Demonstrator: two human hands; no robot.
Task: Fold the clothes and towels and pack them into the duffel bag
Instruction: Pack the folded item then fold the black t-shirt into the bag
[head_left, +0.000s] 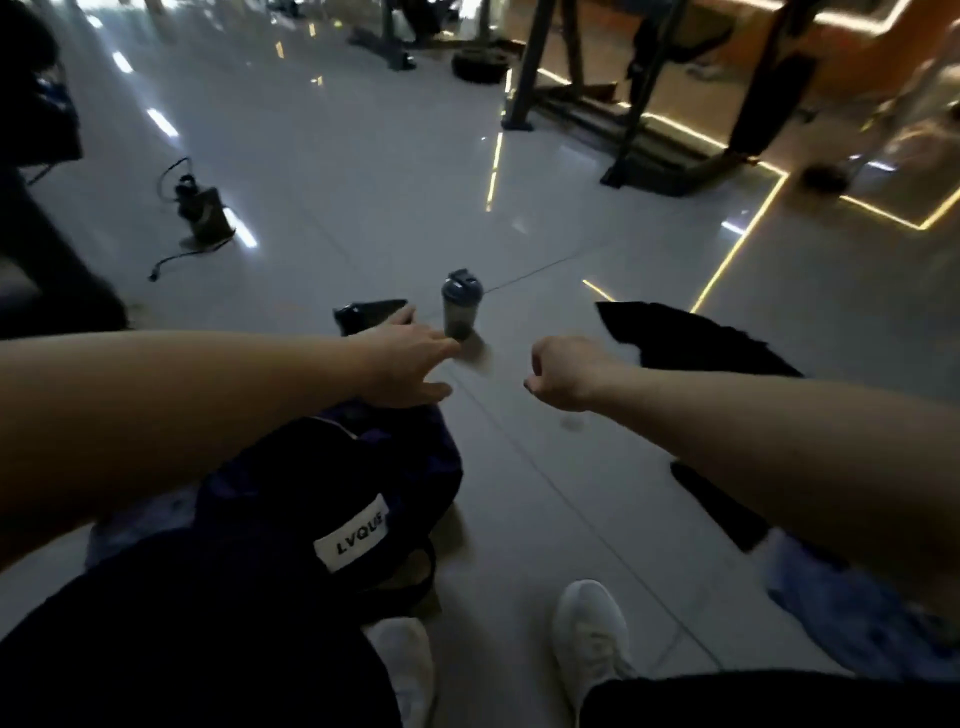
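Hovering L hand (410, 358) at shaker (460, 306), R hand (563, 371) fisted, tiles (498, 431) btwn.

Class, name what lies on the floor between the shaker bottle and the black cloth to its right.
Nothing: in the head view, only bare floor tile separates the shaker bottle from the black cloth.

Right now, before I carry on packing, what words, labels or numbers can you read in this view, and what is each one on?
"LVQUE": black letters on the white rectangular patch on the dark navy fabric duffel bag.
No readable print on the grey translucent plastic shaker bottle with the dark lid: too blurred.
Nothing else in view bears legible text.
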